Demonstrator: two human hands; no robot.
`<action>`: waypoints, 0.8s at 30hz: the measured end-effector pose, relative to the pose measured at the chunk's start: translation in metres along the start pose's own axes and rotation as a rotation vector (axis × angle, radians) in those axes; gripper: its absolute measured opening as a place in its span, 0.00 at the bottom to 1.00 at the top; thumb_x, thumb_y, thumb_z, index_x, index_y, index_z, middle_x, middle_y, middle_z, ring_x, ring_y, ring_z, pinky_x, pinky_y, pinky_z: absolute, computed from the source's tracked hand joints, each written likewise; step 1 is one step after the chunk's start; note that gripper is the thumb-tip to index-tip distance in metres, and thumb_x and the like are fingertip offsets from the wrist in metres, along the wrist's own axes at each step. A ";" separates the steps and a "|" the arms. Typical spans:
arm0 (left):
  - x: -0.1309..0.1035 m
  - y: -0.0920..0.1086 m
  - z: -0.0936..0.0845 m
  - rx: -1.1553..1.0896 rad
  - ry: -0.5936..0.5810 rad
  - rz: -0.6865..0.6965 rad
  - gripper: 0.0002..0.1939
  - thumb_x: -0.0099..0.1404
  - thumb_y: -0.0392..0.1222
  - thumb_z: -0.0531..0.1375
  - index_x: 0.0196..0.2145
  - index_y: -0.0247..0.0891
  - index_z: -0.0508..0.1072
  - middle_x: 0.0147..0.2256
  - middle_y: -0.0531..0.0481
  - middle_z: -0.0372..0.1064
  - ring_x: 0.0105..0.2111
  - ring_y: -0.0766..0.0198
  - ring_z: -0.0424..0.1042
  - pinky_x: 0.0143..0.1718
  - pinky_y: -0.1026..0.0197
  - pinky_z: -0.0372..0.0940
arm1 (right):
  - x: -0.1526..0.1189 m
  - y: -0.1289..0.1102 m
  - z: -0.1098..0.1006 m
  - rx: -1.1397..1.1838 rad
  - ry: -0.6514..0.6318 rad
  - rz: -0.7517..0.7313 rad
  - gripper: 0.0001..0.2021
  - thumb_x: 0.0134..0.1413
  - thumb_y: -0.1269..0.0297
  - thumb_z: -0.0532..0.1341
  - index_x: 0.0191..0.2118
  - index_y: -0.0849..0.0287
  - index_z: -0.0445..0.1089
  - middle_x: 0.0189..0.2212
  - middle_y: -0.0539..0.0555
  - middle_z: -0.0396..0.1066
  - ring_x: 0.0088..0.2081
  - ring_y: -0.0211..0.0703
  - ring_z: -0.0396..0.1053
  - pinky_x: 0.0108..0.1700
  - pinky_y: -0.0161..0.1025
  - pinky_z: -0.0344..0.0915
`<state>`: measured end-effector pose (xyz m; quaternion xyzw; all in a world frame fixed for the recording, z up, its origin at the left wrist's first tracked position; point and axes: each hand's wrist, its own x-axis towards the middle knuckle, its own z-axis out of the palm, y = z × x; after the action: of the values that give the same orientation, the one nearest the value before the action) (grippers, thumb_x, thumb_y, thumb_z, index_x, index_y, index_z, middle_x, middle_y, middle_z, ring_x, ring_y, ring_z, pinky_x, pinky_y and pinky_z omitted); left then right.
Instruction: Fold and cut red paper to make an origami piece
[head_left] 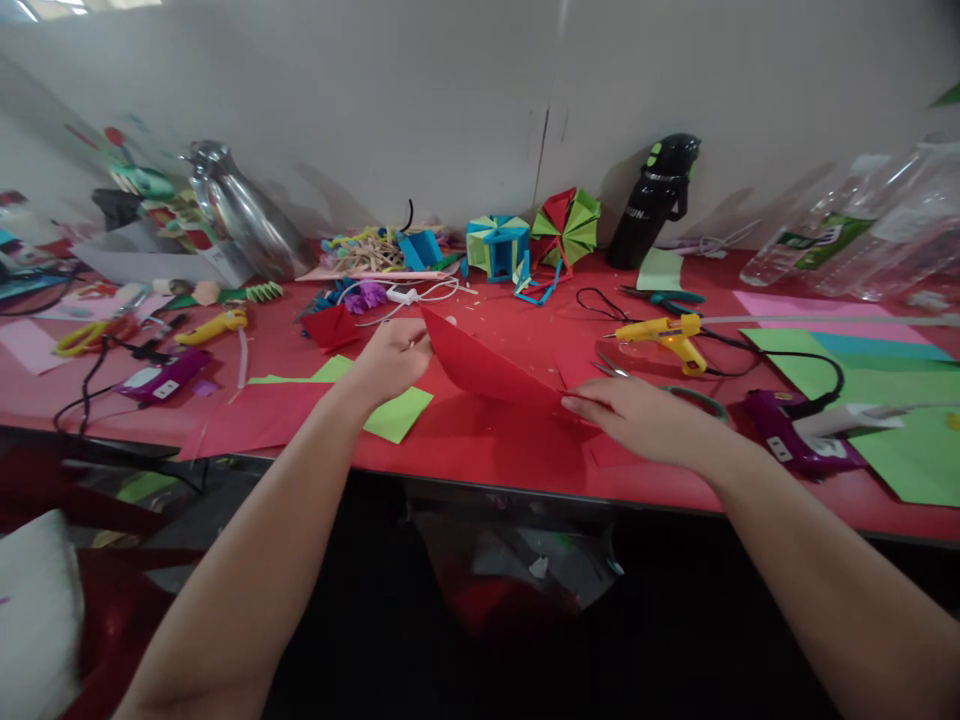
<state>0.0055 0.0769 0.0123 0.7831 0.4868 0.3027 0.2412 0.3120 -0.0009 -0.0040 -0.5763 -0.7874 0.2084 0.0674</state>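
Note:
A sheet of red paper (491, 372) is held tilted above the red table (480, 455). My left hand (394, 357) pinches its upper left corner, and my right hand (626, 415) grips its right end between thumb and fingers. Light green paper (399, 413) lies on the table below my left hand. More red paper (259, 418) is spread to the left, partly behind my left forearm. Under my right hand, the tips of metal scissors (611, 367) show; a dark handle loop sticks out behind the wrist.
Yellow glue guns (666, 340) lie right and left, with purple power strips (799, 435). Folded paper shapes (499, 245), a black bottle (652, 203), a steel jug (244, 212) and plastic bottles (817, 225) stand along the wall. Green sheets (911, 430) cover the right side.

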 end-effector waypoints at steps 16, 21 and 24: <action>0.013 -0.009 0.005 -0.472 0.490 0.024 0.12 0.68 0.47 0.57 0.38 0.40 0.79 0.41 0.47 0.77 0.42 0.61 0.76 0.42 0.62 0.70 | -0.017 -0.026 0.005 -0.455 0.324 -0.044 0.25 0.69 0.60 0.44 0.65 0.60 0.60 0.60 0.63 0.67 0.57 0.63 0.68 0.52 0.56 0.66; -0.001 0.008 0.007 -0.201 0.607 0.171 0.13 0.71 0.43 0.52 0.40 0.40 0.76 0.41 0.48 0.74 0.42 0.61 0.73 0.46 0.59 0.68 | 0.000 -0.026 0.025 -0.181 0.073 -0.007 0.21 0.69 0.59 0.45 0.52 0.58 0.71 0.48 0.61 0.77 0.48 0.56 0.74 0.46 0.48 0.67; -0.016 0.027 0.019 0.069 0.371 0.322 0.12 0.71 0.42 0.51 0.38 0.39 0.74 0.40 0.47 0.74 0.43 0.60 0.72 0.49 0.56 0.67 | 0.011 -0.015 0.023 0.177 0.126 0.099 0.20 0.68 0.55 0.46 0.36 0.58 0.72 0.36 0.58 0.77 0.39 0.51 0.74 0.41 0.44 0.66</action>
<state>0.0299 0.0494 0.0133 0.7893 0.4017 0.4591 0.0696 0.2868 -0.0001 -0.0206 -0.6182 -0.7307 0.2435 0.1569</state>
